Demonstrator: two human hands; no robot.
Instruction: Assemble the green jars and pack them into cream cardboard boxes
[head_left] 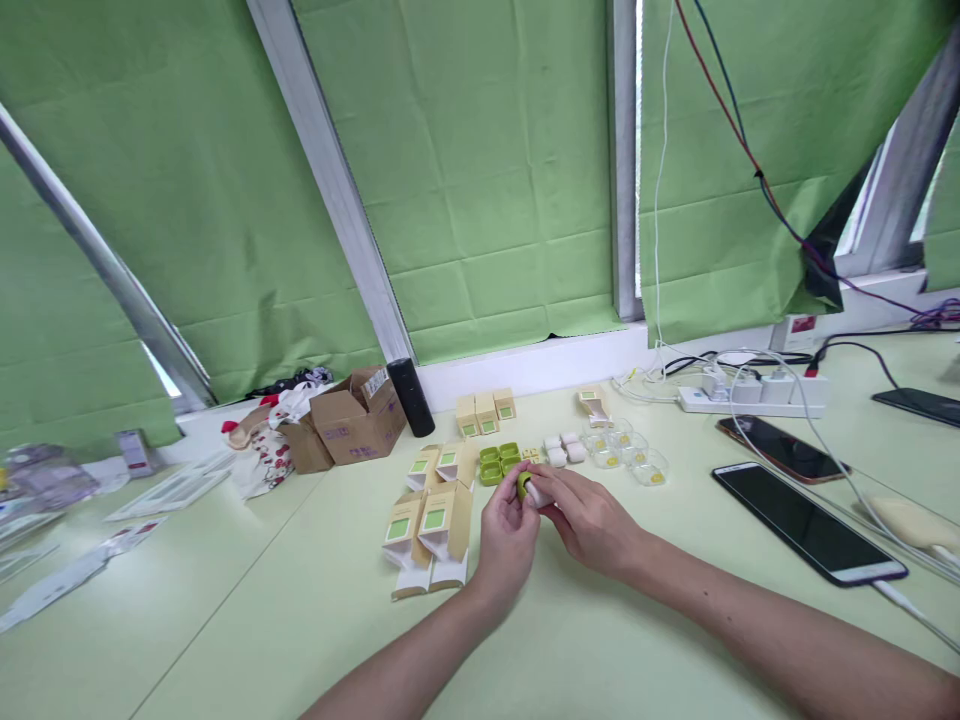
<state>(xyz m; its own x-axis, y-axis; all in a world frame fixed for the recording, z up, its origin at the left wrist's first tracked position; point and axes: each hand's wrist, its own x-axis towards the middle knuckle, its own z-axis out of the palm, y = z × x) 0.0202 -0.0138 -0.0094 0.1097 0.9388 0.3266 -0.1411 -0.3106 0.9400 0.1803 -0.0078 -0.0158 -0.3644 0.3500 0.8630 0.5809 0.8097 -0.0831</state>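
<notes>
Between both hands point(510, 535) point(596, 518), green piece point(523, 485)

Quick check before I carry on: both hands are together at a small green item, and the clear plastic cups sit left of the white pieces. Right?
Not quite: the head view shows the clear plastic cups to the right of the white pieces. The left hand and right hand are together at a small green item.

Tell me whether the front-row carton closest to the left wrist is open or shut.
Open: on the carton, a white flap sticks out at the near end, untucked.
</notes>
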